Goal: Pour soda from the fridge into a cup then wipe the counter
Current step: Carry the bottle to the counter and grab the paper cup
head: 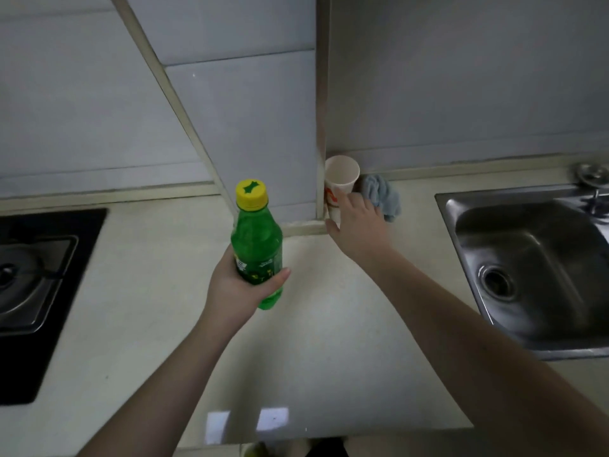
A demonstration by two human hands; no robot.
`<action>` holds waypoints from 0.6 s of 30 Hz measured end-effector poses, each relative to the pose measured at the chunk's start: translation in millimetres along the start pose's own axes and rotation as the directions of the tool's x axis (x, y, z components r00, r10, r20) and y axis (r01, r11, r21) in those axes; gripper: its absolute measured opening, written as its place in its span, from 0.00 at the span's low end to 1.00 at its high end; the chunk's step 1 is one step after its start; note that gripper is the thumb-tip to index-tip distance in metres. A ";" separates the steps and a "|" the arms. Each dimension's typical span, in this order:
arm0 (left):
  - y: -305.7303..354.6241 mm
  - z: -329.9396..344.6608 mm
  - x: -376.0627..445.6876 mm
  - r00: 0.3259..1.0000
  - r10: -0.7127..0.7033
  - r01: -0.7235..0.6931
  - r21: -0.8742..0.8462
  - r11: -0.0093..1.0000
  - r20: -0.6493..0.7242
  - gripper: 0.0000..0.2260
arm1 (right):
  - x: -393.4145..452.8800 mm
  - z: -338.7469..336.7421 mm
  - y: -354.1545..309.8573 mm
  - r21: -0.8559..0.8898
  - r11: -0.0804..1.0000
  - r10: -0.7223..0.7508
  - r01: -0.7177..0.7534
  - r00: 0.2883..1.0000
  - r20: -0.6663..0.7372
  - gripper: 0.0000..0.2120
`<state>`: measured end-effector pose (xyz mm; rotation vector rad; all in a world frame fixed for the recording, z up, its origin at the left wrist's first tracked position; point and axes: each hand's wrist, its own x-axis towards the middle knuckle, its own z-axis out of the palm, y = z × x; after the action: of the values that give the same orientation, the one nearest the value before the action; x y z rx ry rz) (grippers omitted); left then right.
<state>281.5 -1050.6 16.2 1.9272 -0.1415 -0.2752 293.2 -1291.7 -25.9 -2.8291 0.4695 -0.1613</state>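
Note:
My left hand (237, 285) holds a green soda bottle (257, 245) upright above the counter (329, 341); its yellow cap is on. A white paper cup (341, 179) with a red mark stands at the back, against the corner of a tiled pillar. My right hand (361, 225) reaches to the cup, thumb on its left side and fingers around its right; the grip looks partly closed. A blue-grey cloth (382, 196) lies crumpled just right of the cup, partly behind my fingers.
A steel sink (534, 268) is set into the counter at the right, with a tap base (593, 174) behind it. A black gas hob (36, 285) fills the left side. The tiled pillar (263, 133) juts out at the back centre.

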 end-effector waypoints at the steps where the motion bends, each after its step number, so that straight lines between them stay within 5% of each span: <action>1: 1.1 2.0 3.2 1.000 0.008 -0.008 0.002 1.000 -0.004 0.24 | 10.7 0.0 1.8 0.006 1.000 0.003 -0.003 1.000 0.002 0.29; 10: 5.6 13.0 21.9 0.997 0.021 -0.021 0.000 1.000 -0.068 0.24 | 80.1 11.7 19.0 -0.008 0.988 0.154 -0.156 0.966 0.206 0.14; 18: -4.1 10.4 17.8 0.993 -0.001 0.001 -0.002 1.000 -0.120 0.24 | 77.7 19.3 21.8 -0.114 0.987 0.126 -0.112 0.985 0.120 0.08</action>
<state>295.9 -1062.5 6.6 1.9361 -0.0604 -0.1599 362.7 -1332.5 -45.4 -2.8816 0.6345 0.0686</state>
